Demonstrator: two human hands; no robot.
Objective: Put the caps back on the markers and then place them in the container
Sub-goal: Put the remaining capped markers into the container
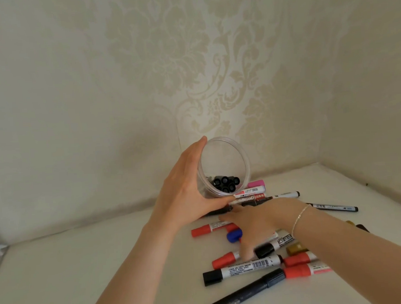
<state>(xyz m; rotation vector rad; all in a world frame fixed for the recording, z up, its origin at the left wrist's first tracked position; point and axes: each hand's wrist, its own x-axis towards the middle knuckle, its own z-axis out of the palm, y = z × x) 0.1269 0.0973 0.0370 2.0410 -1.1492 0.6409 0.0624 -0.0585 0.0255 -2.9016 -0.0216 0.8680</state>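
My left hand point(185, 189) has its grip wrapped round the clear container point(224, 166), tilted toward me at the frame's centre, with several black-ended markers point(226, 184) already inside. My right hand point(255, 224) lies flat, fingers spread, over the loose markers on the desk point(84, 269), lower right of centre, holding nothing that I can see. I judge I'm choosing the next marker. Next I need to pinch one, check that its cap is on, and drop it in.
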